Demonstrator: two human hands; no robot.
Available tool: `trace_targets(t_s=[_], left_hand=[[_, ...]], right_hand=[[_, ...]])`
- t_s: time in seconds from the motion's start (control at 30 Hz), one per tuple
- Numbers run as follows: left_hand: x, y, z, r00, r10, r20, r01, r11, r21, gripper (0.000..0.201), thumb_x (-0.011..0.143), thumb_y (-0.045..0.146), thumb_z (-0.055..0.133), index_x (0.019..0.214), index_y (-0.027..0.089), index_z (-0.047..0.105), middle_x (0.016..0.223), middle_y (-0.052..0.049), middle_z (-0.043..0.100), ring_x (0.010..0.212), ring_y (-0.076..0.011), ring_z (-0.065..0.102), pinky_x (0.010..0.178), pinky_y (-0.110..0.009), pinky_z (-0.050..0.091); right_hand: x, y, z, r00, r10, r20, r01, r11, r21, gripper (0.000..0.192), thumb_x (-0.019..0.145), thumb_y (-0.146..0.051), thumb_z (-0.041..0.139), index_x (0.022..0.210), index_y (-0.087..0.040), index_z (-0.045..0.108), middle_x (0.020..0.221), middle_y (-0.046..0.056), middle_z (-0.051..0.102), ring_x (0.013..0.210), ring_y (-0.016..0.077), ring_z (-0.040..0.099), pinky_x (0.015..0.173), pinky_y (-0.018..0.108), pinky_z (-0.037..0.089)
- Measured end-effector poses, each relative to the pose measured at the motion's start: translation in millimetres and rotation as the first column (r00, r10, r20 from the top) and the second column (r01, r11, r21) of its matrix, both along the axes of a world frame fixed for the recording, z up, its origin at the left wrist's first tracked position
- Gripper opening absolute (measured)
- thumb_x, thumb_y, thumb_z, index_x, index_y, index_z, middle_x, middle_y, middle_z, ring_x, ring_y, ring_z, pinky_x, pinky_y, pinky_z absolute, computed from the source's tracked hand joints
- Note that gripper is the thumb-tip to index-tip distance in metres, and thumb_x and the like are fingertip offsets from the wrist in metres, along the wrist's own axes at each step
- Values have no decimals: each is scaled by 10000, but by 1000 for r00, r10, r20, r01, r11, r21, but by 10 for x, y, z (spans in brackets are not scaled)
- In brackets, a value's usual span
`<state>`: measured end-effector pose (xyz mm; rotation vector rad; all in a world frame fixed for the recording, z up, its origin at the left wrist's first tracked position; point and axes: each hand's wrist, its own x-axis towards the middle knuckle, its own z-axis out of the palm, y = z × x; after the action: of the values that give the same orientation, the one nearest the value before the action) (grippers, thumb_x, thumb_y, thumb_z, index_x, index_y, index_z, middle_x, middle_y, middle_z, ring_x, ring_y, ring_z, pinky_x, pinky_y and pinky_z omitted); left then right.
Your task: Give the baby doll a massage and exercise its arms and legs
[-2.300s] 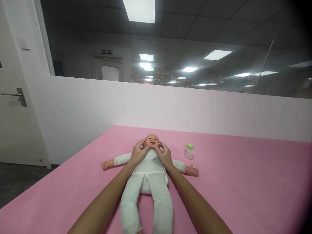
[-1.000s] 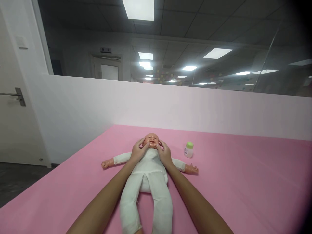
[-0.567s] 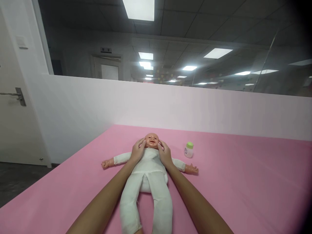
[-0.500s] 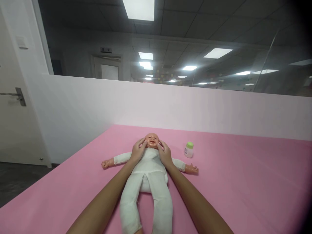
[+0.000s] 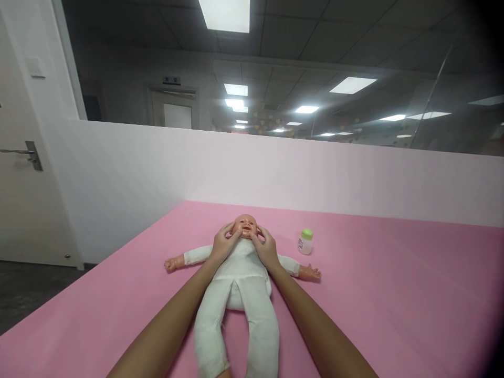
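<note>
A baby doll (image 5: 240, 262) with a white cloth body lies on its back, head away from me and arms spread out to both sides. My left hand (image 5: 224, 244) cups the left side of the doll's head (image 5: 246, 223), its thumb on the cheek near the mouth. On the other side my right hand (image 5: 266, 248) holds the head in the same way, thumb by the corner of the mouth and chin. The fingers of both hands curl round the sides of the head and are partly hidden. The doll's feet run out of view at the bottom.
A small clear jar with a green lid (image 5: 305, 242) stands right of the doll's head. Everything lies on a pink table surface (image 5: 374, 294). Behind it runs a low white wall (image 5: 275, 168) with glass above. A door (image 5: 23, 199) is at the far left.
Both thumbs have slid inward over the doll's cheeks, closer to its mouth. The doll and the jar are where they were.
</note>
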<state>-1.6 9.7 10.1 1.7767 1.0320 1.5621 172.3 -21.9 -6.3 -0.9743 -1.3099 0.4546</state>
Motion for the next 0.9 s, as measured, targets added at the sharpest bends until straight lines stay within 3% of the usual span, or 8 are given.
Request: trace_targets(t_s=[0.2, 0.37, 0.53, 0.7, 0.9], left_hand=[[9, -37, 37, 1000, -12, 17, 13, 1000, -8, 448, 919, 454, 656, 1268, 177, 707, 1380, -122, 659, 1322, -276, 578, 1128, -410, 445], [9, -38, 35, 1000, 11, -1, -11, 1000, -22, 522, 852, 411, 745, 1311, 171, 681, 1417, -133, 631, 1332, -299, 570, 1094, -404, 479], [12, -37, 36, 1000, -11, 10, 11, 1000, -11, 447, 924, 448, 649, 1275, 177, 703, 1392, -120, 651, 1333, -271, 571, 1122, -400, 454], [12, -60, 48, 1000, 17, -9, -17, 999, -29, 547, 844, 417, 757, 1320, 162, 674, 1437, -144, 612, 1353, -296, 552, 1103, -400, 472], [3, -15, 25, 1000, -8, 20, 9, 1000, -10, 438, 930, 458, 638, 1261, 182, 716, 1388, -121, 655, 1331, -272, 572, 1138, -412, 436]], right_hand=[[9, 10, -6, 1000, -2, 15, 2, 1000, 6, 430, 933, -438, 574, 1263, -178, 668, 1298, 131, 681, 1207, 285, 637, 1051, 434, 504], [5, -8, 7, 1000, 8, 10, -8, 1000, -7, 462, 893, -436, 637, 1277, -179, 656, 1293, 132, 682, 1198, 287, 640, 1019, 416, 526], [7, -13, 12, 1000, -9, 15, 9, 1000, 3, 433, 927, -442, 574, 1257, -181, 676, 1294, 131, 687, 1203, 286, 640, 1037, 426, 513], [7, -21, 18, 1000, 1, 17, -1, 1000, 3, 443, 895, -439, 633, 1260, -191, 669, 1279, 125, 693, 1185, 289, 650, 1004, 419, 534], [8, -18, 15, 1000, -17, 16, 17, 1000, 6, 419, 937, -444, 571, 1257, -194, 677, 1287, 120, 692, 1207, 279, 638, 1042, 425, 514]])
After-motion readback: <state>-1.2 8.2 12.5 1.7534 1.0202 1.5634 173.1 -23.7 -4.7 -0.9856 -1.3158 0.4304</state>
